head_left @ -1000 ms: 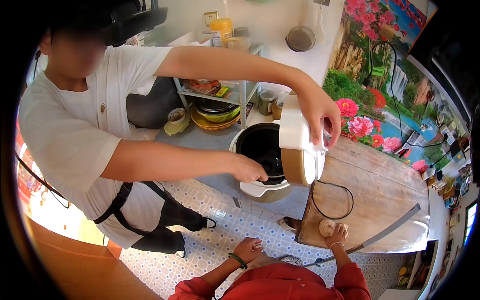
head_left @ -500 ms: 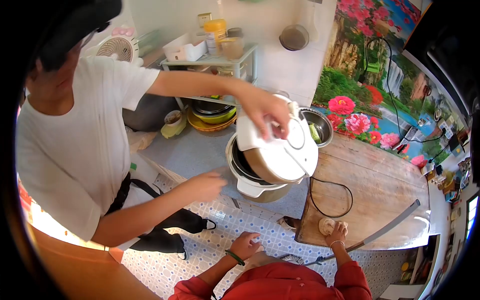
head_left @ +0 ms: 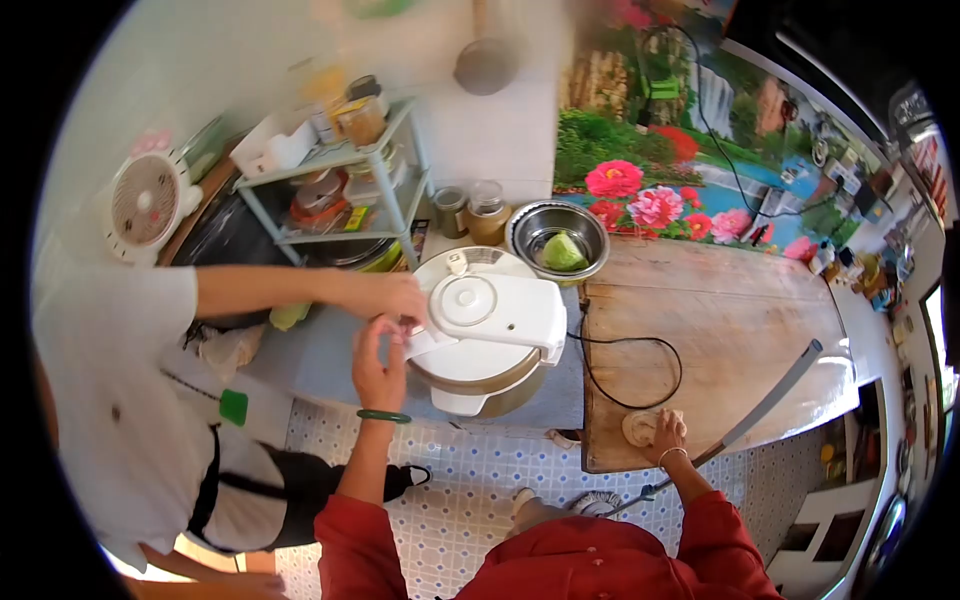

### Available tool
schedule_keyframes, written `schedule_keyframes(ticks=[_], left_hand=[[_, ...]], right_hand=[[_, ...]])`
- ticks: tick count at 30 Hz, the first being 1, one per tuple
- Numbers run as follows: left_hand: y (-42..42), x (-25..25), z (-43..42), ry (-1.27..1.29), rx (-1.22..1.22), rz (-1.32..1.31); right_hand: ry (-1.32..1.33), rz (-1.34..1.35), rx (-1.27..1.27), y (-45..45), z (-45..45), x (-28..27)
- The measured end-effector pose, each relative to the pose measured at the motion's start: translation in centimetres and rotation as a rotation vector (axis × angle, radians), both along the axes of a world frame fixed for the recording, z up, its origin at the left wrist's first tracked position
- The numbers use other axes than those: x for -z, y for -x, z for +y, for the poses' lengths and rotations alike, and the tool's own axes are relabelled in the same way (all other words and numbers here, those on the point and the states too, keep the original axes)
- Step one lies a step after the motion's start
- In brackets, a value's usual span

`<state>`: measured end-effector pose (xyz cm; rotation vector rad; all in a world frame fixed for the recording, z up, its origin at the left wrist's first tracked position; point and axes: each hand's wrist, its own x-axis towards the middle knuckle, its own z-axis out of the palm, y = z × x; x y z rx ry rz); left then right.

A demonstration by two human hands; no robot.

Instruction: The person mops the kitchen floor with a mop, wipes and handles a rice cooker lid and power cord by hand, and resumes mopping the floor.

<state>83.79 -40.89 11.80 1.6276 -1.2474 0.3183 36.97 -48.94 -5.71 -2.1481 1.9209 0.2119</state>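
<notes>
My left hand point(head_left: 378, 365), wearing a green bangle, is raised at the near left edge of a white rice cooker point(head_left: 487, 325). Its fingers are extended and apart, close to a co-worker's hand point(head_left: 392, 298); whether they touch is hidden. The cooker's lid is down, and the co-worker's hand is at the lid's left end. On the wooden board, my right hand point(head_left: 669, 432) is closed against the side of a round pale lump of dough point(head_left: 637, 428). Fingertips on its far side are partly hidden.
A steel bowl point(head_left: 557, 215) with a piece of green vegetable point(head_left: 565, 252) stands behind the cooker. A black cord point(head_left: 640, 342) loops across the wooden board point(head_left: 730, 300). A long grey blade-like tool point(head_left: 770, 395) overhangs the board's front edge. The co-worker point(head_left: 120, 400) stands at left.
The cooker's lid, lifted and tilted in the co-worker's hand before, now lies down on the cooker. My left hand has risen to the cooker's edge. My right hand stays at the dough.
</notes>
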Motion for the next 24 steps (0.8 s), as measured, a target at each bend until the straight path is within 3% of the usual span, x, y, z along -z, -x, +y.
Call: schedule_keyframes(ticks=[3,5,7,9,13,15,16,18,19,22,24], left_hand=[[-1.6,0.4,-1.1,-0.014,0.057,0.213],[-2.1,-0.1,-0.9,-0.014,-0.045,0.267],[-2.6,0.6,-0.7,-0.088,-0.043,0.273],[-2.7,1.3,-1.4,-0.154,-0.053,0.282],[-4.3,3.6,-3.7,-0.186,-0.048,0.271],[-6.0,5.1,-5.0,-0.219,0.007,0.599],[-6.3,5.1,-5.2,-0.207,-0.008,0.593],[-6.4,5.3,-5.4,-0.346,0.1,0.832],[-6.5,5.6,-5.5,-0.391,0.129,0.909],[-5.0,5.8,-5.6,-0.182,0.205,0.862],[-5.6,7.1,-5.8,-0.19,0.15,0.774]], right_hand=[[0.057,0.113,0.004,-2.3,0.1,-2.8],[0.097,-0.179,-0.098,-4.2,-1.0,-6.2],[0.29,-0.399,-0.111,-5.3,-2.9,-4.6],[0.236,-0.496,-0.139,-6.9,-4.7,-4.6],[0.117,-0.36,-0.121,-9.1,-6.9,-0.8],[-0.099,-0.033,-0.136,-10.1,-7.1,-0.1],[-0.092,-0.04,-0.153,-10.4,-6.9,0.0],[0.008,0.073,-0.205,-10.1,-6.4,0.3],[0.01,0.064,-0.22,-9.9,-6.8,0.8],[0.09,0.011,-0.271,-9.1,-8.6,1.1],[0.149,-0.282,-0.087,-9.1,-10.8,-0.5]])
